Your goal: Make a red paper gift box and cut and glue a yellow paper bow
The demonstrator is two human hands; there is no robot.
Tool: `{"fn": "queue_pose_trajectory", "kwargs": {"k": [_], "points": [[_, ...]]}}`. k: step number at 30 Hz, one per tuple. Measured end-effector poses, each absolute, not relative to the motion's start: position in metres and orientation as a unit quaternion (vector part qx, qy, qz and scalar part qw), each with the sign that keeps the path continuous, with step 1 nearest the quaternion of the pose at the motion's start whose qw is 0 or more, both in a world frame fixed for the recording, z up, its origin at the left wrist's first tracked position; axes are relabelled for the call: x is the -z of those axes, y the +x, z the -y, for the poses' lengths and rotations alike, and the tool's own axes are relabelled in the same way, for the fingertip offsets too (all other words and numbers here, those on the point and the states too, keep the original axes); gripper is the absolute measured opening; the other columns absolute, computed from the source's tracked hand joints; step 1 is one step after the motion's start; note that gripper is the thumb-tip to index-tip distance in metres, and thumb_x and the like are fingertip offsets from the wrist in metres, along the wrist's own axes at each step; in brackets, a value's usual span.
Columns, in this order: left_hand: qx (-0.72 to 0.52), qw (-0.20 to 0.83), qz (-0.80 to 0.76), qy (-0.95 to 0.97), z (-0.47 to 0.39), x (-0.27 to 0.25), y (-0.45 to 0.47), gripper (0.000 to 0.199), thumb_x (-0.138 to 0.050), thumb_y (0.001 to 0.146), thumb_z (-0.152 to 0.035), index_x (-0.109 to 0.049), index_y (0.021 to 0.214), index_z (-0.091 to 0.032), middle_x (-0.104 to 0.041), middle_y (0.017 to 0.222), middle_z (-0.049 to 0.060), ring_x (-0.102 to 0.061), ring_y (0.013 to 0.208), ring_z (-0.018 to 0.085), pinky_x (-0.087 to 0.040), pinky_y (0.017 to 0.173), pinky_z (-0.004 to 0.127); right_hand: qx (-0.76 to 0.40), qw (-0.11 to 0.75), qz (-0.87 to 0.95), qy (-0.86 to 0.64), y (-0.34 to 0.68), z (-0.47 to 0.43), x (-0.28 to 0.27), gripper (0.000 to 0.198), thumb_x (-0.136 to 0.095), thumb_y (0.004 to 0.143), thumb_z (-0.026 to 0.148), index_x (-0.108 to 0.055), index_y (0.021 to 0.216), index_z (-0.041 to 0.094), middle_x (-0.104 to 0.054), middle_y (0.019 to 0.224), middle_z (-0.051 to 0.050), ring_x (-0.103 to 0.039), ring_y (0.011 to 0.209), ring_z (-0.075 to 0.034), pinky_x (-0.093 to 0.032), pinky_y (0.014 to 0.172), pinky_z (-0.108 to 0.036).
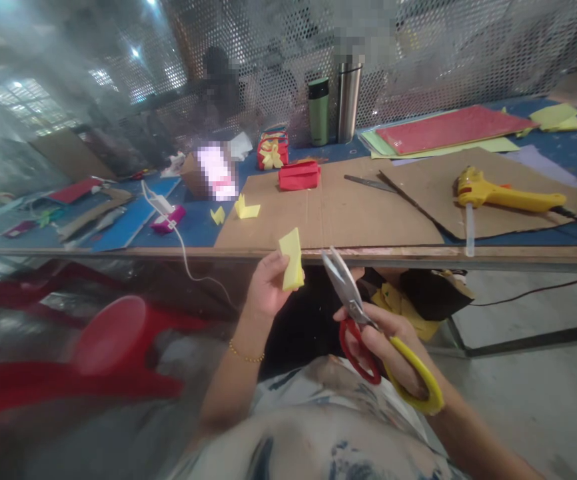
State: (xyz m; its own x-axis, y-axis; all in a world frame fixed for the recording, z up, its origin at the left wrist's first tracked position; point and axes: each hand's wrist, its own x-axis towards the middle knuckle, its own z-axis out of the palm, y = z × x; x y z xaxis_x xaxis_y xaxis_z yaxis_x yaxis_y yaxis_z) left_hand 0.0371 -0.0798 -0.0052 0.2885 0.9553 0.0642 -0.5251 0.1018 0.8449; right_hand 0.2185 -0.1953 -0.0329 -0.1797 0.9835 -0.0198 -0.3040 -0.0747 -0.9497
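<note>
My left hand (269, 283) pinches a folded piece of yellow paper (291, 259) just in front of the table edge. In my right hand (393, 337) is a pair of scissors (346, 283) with one red and one yellow handle loop. Their blades point up and to the left, slightly parted, and stand apart from the paper. Two small yellow paper scraps (246, 208) lie on and beside the brown cardboard (338, 217). A red folded paper piece (299, 175) rests farther back on that cardboard.
A yellow glue gun (508, 197) lies at right, its cord running off the table. Behind stand a green tumbler (318, 112) and a steel flask (349, 103). A small red box with a yellow bow (272, 151) is nearby. A red stool (113, 340) stands at lower left.
</note>
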Motion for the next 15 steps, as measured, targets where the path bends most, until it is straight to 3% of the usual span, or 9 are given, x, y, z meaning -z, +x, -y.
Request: {"fn": "queue_pose_trajectory", "kwargs": {"k": [3,7,12,15], "points": [[-0.505,0.701,-0.308,0.399,0.089,0.004,0.042,0.039,-0.096,0.057,-0.038,-0.068,0.066,-0.013,-0.063,0.056,0.001,-0.057,0.051,0.011,-0.042,0.051,0.023,-0.562,0.576,0.438,-0.400,0.216,0.184,0.026,0.045,-0.075,0.084,0.057,-0.065,0.105,0.019,-0.054,0.058,0.005,-0.047,0.042,-0.010,-0.041,0.036,-0.023],[-0.473,0.724,-0.316,0.390,0.102,0.001,0.049,0.037,-0.097,0.056,-0.035,-0.071,0.066,-0.011,-0.071,0.064,0.003,-0.062,0.054,0.011,-0.048,0.054,0.022,-0.523,0.619,0.446,-0.380,0.211,0.166,0.016,0.042,-0.081,0.080,0.050,-0.065,0.107,0.022,-0.059,0.067,0.003,-0.054,0.049,-0.012,-0.048,0.040,-0.025],[-0.442,0.751,-0.302,0.387,0.109,0.001,0.054,0.035,-0.096,0.058,-0.036,-0.076,0.074,-0.011,-0.078,0.075,0.006,-0.070,0.062,0.016,-0.056,0.057,0.024,-0.535,0.621,0.436,-0.372,0.207,0.159,0.009,0.043,-0.091,0.068,0.041,-0.065,0.098,0.024,-0.057,0.063,0.007,-0.053,0.043,-0.011,-0.047,0.039,-0.025],[-0.428,0.765,-0.314,0.366,0.111,0.002,0.053,0.039,-0.096,0.056,-0.035,-0.079,0.082,-0.012,-0.080,0.082,0.008,-0.072,0.066,0.018,-0.060,0.064,0.029,-0.546,0.609,0.431,-0.381,0.207,0.160,0.012,0.039,-0.090,0.070,0.039,-0.065,0.095,0.024,-0.056,0.058,0.008,-0.054,0.040,-0.012,-0.045,0.038,-0.025]]}}
